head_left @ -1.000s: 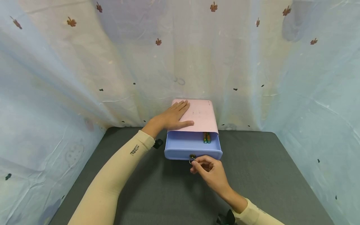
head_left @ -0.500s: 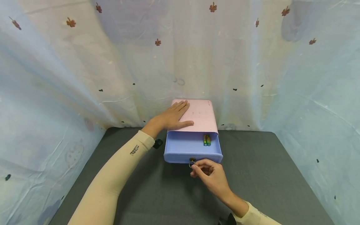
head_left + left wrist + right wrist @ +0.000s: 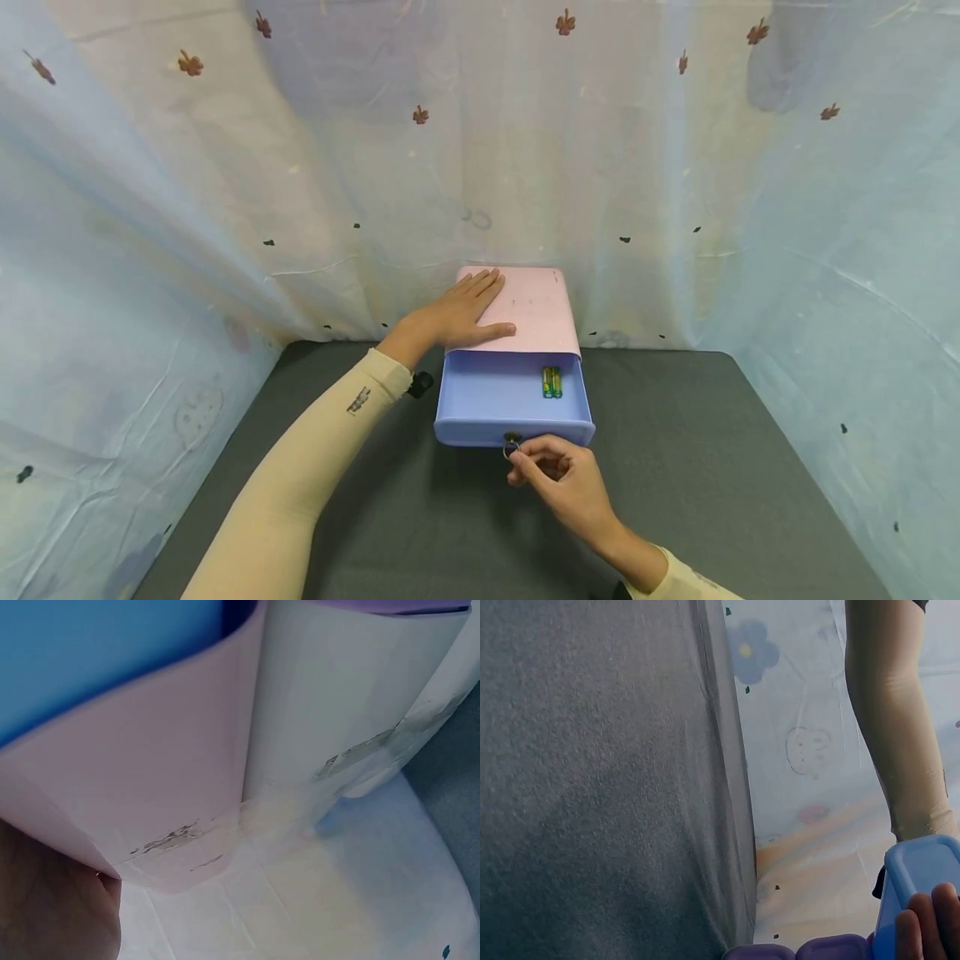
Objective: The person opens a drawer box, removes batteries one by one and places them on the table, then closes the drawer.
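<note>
A small drawer cabinet with a pink top point(image 3: 536, 308) stands at the table's back, its light blue drawer point(image 3: 487, 387) pulled well out. Flat on the pink top, toward its left side, rests my left hand point(image 3: 468, 315) with straight fingers. My right hand point(image 3: 566, 479) pinches the ring pull point(image 3: 512, 450) on the drawer front between thumb and fingers. Two green and gold batteries point(image 3: 552, 382) lie side by side in the drawer, right of its middle. In the right wrist view, curled fingers point(image 3: 930, 922) show before the blue drawer front point(image 3: 922, 862); the ring is hidden there.
Dark grey cloth point(image 3: 675, 467) covers the table. A pale patterned curtain point(image 3: 480, 167) hangs close behind the cabinet and along both sides. Purple drawer fronts point(image 3: 761, 952) sit below the blue one. The left wrist view shows the cabinet's pink point(image 3: 165, 765) and white point(image 3: 337, 690) sections.
My right hand has drawn the drawer farther out toward me by its ring pull. The batteries have come out with it into fuller view. My left hand stays on the pink top.
</note>
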The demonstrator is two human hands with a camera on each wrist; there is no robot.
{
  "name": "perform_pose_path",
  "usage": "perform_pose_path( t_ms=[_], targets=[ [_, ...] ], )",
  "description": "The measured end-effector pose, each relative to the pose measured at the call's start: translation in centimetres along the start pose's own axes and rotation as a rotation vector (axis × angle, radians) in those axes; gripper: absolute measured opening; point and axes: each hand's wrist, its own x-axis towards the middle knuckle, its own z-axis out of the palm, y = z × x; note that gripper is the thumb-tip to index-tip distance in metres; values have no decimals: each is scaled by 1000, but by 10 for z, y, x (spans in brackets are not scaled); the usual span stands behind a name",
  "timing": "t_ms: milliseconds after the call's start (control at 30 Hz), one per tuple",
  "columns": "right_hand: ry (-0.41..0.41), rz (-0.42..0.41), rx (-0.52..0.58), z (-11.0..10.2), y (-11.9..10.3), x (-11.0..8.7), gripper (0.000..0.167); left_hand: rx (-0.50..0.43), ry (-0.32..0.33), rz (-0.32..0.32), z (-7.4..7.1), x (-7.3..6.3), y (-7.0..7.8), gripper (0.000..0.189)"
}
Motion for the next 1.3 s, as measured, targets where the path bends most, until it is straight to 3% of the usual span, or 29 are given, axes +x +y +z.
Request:
perform_pose_path(
  t_ms=[467,1300],
  targets=[
    [-5,30,10,1,-4,-10,5,-9,1,4,2,1,0,104],
    [-31,-38,38,2,-8,-22,10,-14,-6,15,5,4,-5,104]
  ],
)
